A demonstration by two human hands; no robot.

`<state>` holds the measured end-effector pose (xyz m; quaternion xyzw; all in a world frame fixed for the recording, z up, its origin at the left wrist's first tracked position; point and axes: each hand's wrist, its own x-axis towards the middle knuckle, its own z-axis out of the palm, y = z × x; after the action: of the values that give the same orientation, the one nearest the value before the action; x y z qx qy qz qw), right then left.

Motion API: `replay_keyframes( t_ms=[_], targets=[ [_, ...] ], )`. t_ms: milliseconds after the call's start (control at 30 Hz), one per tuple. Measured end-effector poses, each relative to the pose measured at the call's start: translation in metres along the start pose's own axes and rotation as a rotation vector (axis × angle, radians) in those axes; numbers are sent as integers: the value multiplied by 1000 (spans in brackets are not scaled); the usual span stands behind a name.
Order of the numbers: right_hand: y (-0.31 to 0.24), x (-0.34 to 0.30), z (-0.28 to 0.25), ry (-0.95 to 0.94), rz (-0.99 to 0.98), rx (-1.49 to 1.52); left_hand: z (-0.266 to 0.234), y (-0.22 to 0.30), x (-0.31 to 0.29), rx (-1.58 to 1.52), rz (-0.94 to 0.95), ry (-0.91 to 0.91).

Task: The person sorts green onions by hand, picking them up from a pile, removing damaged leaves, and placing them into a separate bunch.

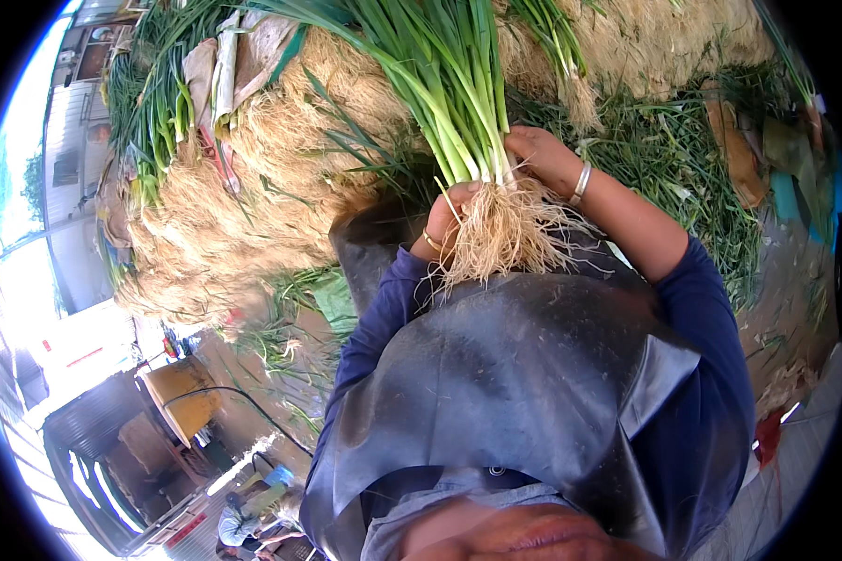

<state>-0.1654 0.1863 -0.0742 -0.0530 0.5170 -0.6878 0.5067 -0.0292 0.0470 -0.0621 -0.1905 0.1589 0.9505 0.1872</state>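
A thick bunch of green onions [451,112], with pale stem bases and long straw-coloured roots [505,234], is held in front of my dark apron [496,365]. Its leaves point away from me and its roots hang toward me. My left hand [446,217] is closed round the left side of the bunch, just above the roots. From the right, my right hand [536,157] grips the stems a little higher up. The fingertips behind the stems are hidden. Each wrist wears a band.
A large heap of rooted green onions [281,150] lies ahead and left, roots outward, with cloths [253,51] on top. A smaller bunch [568,70] rests at the far side. Loose green leaves [664,168] cover the right. Another person [239,524] works at the lower left.
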Motion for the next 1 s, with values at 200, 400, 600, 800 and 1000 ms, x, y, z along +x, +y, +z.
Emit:
replay_keyframes(
  t_ms=[200, 400, 600, 800, 1000],
  targets=[
    [-25, 31, -12, 310, -105, -436, 12, 2, -6, 142, 16, 82],
    [-35, 5, -26, 278, -547, -895, 15, -1, -10, 69, 3, 139],
    [-1, -99, -72, 84, -440, 67, 13, 5, -15, -13, 57, -35],
    [71, -95, -163, 337, -361, -1657, 18, 8, -14, -88, 122, -130],
    [6, -30, -25, -387, -226, -504, 0, 12, -3, -75, 130, -260]
  ],
)
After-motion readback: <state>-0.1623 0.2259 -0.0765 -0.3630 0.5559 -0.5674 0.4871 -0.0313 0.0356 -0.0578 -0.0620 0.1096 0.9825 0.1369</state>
